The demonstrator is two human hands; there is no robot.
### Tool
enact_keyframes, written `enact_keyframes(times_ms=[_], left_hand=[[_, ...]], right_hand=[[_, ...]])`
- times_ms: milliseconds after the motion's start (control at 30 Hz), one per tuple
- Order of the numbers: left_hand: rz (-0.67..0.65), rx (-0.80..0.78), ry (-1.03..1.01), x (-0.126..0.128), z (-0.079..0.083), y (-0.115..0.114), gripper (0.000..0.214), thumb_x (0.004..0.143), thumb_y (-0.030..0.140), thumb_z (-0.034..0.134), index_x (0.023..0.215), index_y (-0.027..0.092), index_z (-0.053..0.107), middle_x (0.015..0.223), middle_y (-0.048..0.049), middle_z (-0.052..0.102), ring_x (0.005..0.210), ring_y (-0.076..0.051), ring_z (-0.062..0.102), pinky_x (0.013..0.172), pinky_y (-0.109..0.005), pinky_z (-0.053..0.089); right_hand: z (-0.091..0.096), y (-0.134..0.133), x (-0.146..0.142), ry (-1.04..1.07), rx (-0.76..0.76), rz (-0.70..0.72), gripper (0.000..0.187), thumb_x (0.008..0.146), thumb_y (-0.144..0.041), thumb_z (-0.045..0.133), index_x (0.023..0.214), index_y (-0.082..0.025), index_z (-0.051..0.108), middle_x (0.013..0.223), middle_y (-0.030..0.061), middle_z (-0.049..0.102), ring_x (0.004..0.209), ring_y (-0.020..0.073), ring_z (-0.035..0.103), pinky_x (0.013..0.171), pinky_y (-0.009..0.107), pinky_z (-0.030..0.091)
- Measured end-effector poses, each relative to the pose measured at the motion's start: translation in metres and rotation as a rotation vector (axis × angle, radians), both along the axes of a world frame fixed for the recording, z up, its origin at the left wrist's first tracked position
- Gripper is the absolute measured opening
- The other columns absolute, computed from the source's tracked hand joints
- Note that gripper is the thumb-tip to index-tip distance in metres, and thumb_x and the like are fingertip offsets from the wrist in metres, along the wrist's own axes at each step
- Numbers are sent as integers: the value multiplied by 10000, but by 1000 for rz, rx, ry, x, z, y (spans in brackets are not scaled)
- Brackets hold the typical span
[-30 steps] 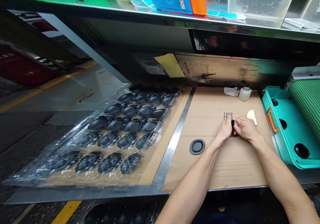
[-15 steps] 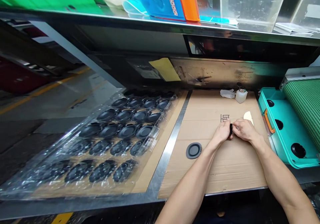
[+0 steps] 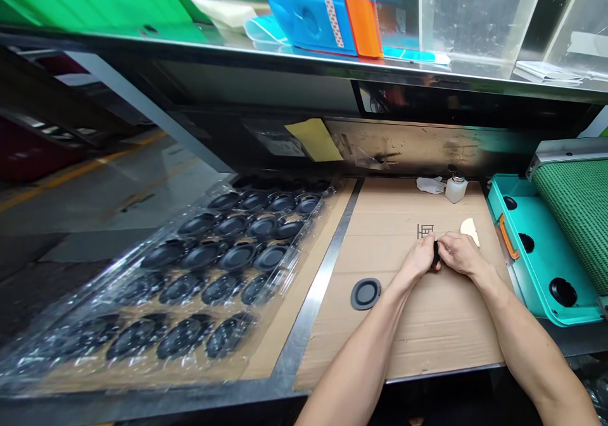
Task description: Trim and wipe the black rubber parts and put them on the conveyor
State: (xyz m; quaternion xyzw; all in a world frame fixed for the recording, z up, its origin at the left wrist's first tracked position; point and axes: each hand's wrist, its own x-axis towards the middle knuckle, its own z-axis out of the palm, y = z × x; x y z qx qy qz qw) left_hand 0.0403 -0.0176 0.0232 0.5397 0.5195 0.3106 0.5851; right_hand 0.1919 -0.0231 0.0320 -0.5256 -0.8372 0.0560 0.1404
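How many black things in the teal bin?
3: a black thing at the far end of the bin, another midway, another at the near end. The belt may hide more.

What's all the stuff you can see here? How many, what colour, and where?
Cardboard sheet: one, brown, in the middle
Held part: one, black, over the cardboard sheet
Oval part: one, dark grey, on the cardboard sheet's left
Bottle: one, whitish, at the back
Crumpled piece: one, white, left of the bottle
Flat piece: one, cream, on the right
Plastic tray: at least one, clear, on the left
Tray parts: many, black, in the tray
Bin: one, teal, on the right
Bin parts: three visible, black, inside
Belt: one, green, far right
Left hand: one, bare, holding the held part
Right hand: one, bare, beside it
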Motion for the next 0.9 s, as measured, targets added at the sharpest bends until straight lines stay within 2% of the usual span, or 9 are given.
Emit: enact_keyframes(times_ms=[100, 200, 300, 400, 467, 533, 600, 767, 900], left_hand=[[-21, -12, -17, -1, -1, -1, 579, 991, 494, 261, 585, 190, 541, 424, -36, 560, 367, -114, 440, 431, -237, 322], [-20, -38, -14, 0, -5, -2, 597, 989, 522, 281, 589, 176, 558, 437, -47, 568, 335, -101, 394, 387, -236, 266], [81, -130, -98, -1, -7, 1, 581, 990, 548, 287, 660, 166, 575, 466, -46, 579, 309, -97, 356, 348, -233, 211], [231, -356, -445, -9, -2, 11, 521, 1008, 508, 248, 790, 155, 563, 559, -64, 615, 342, -92, 371, 342, -201, 211], [259, -554, -756, -19, 3, 19, 485, 1019, 433, 209, 872, 133, 561, 650, -100, 633, 385, -85, 398, 349, -177, 245], [258, -704, -1000, -29, 7, 25, 468, 1019, 386, 204, 951, 105, 571, 736, -132, 638, 428, -85, 428, 356, -168, 297], [285, -780, -1131, -36, 9, 28, 463, 1021, 379, 218, 1017, 86, 576, 803, -153, 641, 464, -90, 462, 364, -171, 351], [337, -795, -1192, -37, 8, 28, 487, 1031, 392, 230, 1035, 62, 589, 871, -190, 653, 525, -101, 533, 402, -168, 422], [314, -758, -1162, -35, 8, 25, 519, 1035, 416, 221, 1016, 69, 607, 865, -200, 673, 534, -115, 547, 418, -181, 427]], right_hand=[[1, 0, -2, 7, 21, -7, 210, 960, -194, 493, 829, -199, 658, 852, 44, 687, 809, 157, 601, 745, 245, 385], [1, -1, -2, -5, -25, -27, 215, 938, -204, 519, 767, -208, 648, 814, 32, 686, 792, 160, 608, 718, 245, 383], [-2, -2, 0, 71, -5, -58, 234, 958, -249, 502, 808, -218, 679, 823, 27, 696, 790, 157, 617, 714, 239, 396], [-8, -1, 5, 201, 114, -128, 274, 987, -298, 461, 919, -218, 714, 868, 46, 711, 809, 159, 630, 755, 239, 423], [-11, 0, 7, 239, 150, -165, 283, 982, -312, 467, 929, -213, 727, 873, 55, 718, 813, 166, 638, 773, 247, 433], [-12, 1, 7, 239, 115, -154, 272, 968, -312, 488, 909, -221, 738, 872, 46, 727, 817, 167, 648, 783, 252, 437], [-12, 1, 6, 223, 51, -117, 248, 955, -311, 511, 905, -239, 744, 882, 28, 733, 833, 166, 656, 787, 252, 441], [-8, -3, -2, 215, -27, -35, 225, 960, -334, 530, 990, -265, 742, 956, 12, 737, 892, 162, 661, 788, 251, 445], [-6, -4, -3, 228, 20, -49, 281, 990, -371, 496, 927, -249, 742, 884, 20, 721, 846, 164, 644, 764, 256, 430]])
